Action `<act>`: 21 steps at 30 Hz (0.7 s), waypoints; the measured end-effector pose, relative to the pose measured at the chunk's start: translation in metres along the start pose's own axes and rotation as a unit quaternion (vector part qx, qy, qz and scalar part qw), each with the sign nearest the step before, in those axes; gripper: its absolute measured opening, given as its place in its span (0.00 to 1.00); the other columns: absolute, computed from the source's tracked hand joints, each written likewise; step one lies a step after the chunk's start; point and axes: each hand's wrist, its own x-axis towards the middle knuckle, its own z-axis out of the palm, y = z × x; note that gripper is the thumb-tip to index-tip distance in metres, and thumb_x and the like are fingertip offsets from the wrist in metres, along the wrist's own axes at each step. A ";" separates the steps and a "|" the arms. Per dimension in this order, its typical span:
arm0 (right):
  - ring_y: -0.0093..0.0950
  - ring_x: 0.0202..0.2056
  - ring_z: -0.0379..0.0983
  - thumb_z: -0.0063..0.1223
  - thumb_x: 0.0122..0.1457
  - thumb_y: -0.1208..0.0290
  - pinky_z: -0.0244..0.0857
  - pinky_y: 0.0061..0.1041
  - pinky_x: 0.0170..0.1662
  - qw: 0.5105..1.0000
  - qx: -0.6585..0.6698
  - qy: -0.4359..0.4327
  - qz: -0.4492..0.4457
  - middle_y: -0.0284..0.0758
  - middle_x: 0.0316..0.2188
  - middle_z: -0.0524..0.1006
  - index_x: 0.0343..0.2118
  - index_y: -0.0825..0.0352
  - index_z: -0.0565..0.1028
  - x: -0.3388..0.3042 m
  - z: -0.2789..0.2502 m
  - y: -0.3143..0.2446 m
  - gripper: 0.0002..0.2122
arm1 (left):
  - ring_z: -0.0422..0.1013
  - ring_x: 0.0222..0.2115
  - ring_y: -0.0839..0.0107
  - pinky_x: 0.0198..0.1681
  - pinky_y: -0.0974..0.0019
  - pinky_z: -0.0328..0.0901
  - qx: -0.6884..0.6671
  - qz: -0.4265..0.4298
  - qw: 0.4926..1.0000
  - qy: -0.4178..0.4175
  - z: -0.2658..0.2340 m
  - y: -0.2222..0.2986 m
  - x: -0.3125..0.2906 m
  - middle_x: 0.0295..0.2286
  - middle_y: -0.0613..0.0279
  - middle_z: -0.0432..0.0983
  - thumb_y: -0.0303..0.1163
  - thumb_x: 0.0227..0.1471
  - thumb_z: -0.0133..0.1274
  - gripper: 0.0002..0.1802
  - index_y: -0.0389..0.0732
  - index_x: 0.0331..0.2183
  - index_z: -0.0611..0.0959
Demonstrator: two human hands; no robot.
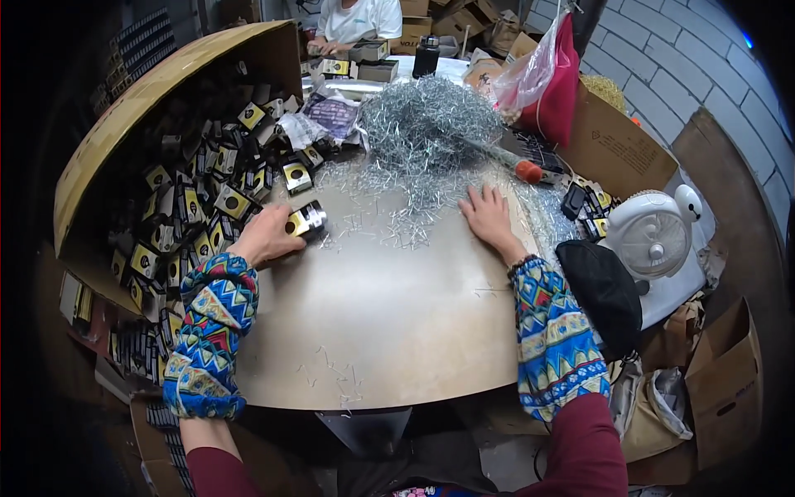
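My left hand (270, 235) is closed round a small black-and-yellow box (305, 219) at the left side of the table. What is inside that box I cannot make out. Lying flat with fingers apart, my right hand (490, 220) rests on the table (373, 306) and holds nothing. Between and beyond the two hands rises a heap of thin, bent silvery wire pieces (431, 124), with loose ones strewn toward me. Another black-and-yellow box (296, 176) stands just beyond my left hand, by the scattered wire.
A large tipped carton (91, 157) full of similar small boxes (234, 201) flanks the table's left. On the right are a white fan (654, 236), a black pouch (603, 294) and a red bag (560, 87). Across the table, near a black bottle (426, 56), sits a person (364, 21).
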 end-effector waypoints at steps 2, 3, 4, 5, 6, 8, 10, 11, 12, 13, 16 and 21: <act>0.55 0.64 0.46 0.37 0.64 0.49 0.38 0.53 0.65 1.000 0.004 -0.015 -0.027 0.53 0.62 0.55 0.61 0.64 0.61 -0.026 0.006 -0.029 0.28 | 0.71 0.42 0.44 0.49 0.53 0.64 -0.044 0.001 0.996 0.073 0.005 0.002 -0.021 0.37 0.37 0.74 0.44 0.48 0.50 0.26 0.30 0.39 0.76; 0.55 0.64 0.46 0.36 0.64 0.48 0.38 0.53 0.65 0.999 0.003 -0.024 -0.047 0.54 0.63 0.54 0.61 0.64 0.60 -0.043 0.008 -0.042 0.29 | 0.71 0.42 0.44 0.49 0.53 0.64 -0.045 -0.008 0.997 0.069 0.006 0.005 -0.029 0.37 0.37 0.74 0.44 0.48 0.50 0.26 0.30 0.39 0.76; 0.55 0.64 0.45 0.36 0.65 0.49 0.38 0.52 0.65 0.997 -0.002 -0.041 -0.069 0.55 0.63 0.53 0.62 0.64 0.59 -0.058 0.001 -0.050 0.29 | 0.71 0.37 0.45 0.43 0.54 0.66 -0.088 -0.040 0.994 0.041 -0.001 0.018 -0.035 0.36 0.39 0.75 0.44 0.51 0.49 0.24 0.30 0.39 0.76; 0.55 0.64 0.45 0.36 0.65 0.49 0.38 0.52 0.65 0.997 -0.002 -0.044 -0.068 0.55 0.63 0.53 0.62 0.64 0.59 -0.071 -0.001 -0.055 0.29 | 0.72 0.31 0.47 0.38 0.55 0.67 -0.130 -0.072 0.989 0.012 -0.008 0.030 -0.040 0.34 0.40 0.75 0.44 0.54 0.48 0.23 0.30 0.39 0.77; 0.54 0.64 0.45 0.36 0.65 0.49 0.38 0.51 0.65 0.994 -0.010 -0.049 -0.093 0.54 0.63 0.53 0.62 0.64 0.58 -0.084 -0.002 -0.063 0.29 | 0.73 0.27 0.56 0.32 0.59 0.68 -0.155 -0.066 0.986 0.013 -0.012 0.043 -0.051 0.31 0.46 0.75 0.43 0.57 0.45 0.21 0.33 0.40 0.75; 0.53 0.65 0.44 0.37 0.65 0.50 0.38 0.50 0.65 0.990 0.018 -0.064 -0.127 0.53 0.64 0.52 0.62 0.63 0.59 -0.104 -0.009 -0.078 0.28 | 0.72 0.27 0.61 0.29 0.62 0.68 -0.242 -0.085 0.966 0.030 -0.018 0.068 -0.080 0.30 0.50 0.75 0.42 0.58 0.45 0.20 0.34 0.43 0.73; 0.53 0.64 0.44 0.38 0.65 0.51 0.39 0.50 0.65 0.985 0.031 -0.072 -0.156 0.53 0.63 0.53 0.62 0.63 0.59 -0.121 -0.009 -0.093 0.27 | 0.70 0.28 0.72 0.26 0.69 0.67 -0.381 -0.091 0.919 0.045 -0.012 0.070 -0.109 0.30 0.58 0.72 0.40 0.57 0.47 0.23 0.38 0.51 0.67; 0.53 0.64 0.45 0.39 0.65 0.51 0.39 0.50 0.65 0.979 0.040 -0.081 -0.182 0.53 0.63 0.53 0.61 0.63 0.60 -0.128 -0.008 -0.100 0.27 | 0.70 0.29 0.71 0.28 0.68 0.69 -0.432 -0.073 0.898 0.038 -0.008 0.065 -0.124 0.32 0.58 0.72 0.37 0.57 0.47 0.24 0.38 0.53 0.67; 0.53 0.64 0.46 0.41 0.64 0.51 0.40 0.51 0.65 0.974 0.051 -0.074 -0.208 0.53 0.63 0.54 0.60 0.62 0.62 -0.133 -0.008 -0.107 0.26 | 0.71 0.28 0.71 0.30 0.68 0.70 -0.522 -0.090 0.846 0.060 -0.002 0.069 -0.141 0.32 0.58 0.73 0.35 0.56 0.47 0.21 0.37 0.50 0.68; 0.53 0.64 0.46 0.41 0.64 0.51 0.40 0.51 0.65 0.973 0.052 -0.071 -0.213 0.53 0.63 0.54 0.60 0.62 0.62 -0.133 -0.011 -0.111 0.26 | 0.73 0.28 0.70 0.32 0.67 0.70 -0.605 -0.102 0.786 0.083 0.001 0.075 -0.158 0.32 0.57 0.74 0.33 0.55 0.46 0.18 0.36 0.47 0.70; 0.51 0.64 0.46 0.42 0.64 0.50 0.39 0.53 0.65 0.963 0.060 -0.046 -0.258 0.52 0.63 0.54 0.60 0.60 0.63 -0.118 -0.009 -0.120 0.26 | 0.75 0.31 0.72 0.32 0.69 0.71 -0.698 -0.132 0.702 0.055 0.010 0.076 -0.201 0.34 0.59 0.76 0.30 0.56 0.48 0.15 0.34 0.44 0.73; 0.49 0.66 0.43 0.37 0.65 0.48 0.37 0.52 0.65 0.958 0.053 -0.016 -0.280 0.49 0.64 0.54 0.61 0.57 0.62 -0.060 0.025 -0.169 0.27 | 0.74 0.27 0.79 0.31 0.75 0.70 -0.742 -0.203 0.630 0.110 0.036 0.099 -0.245 0.31 0.65 0.78 0.35 0.57 0.54 0.15 0.33 0.41 0.77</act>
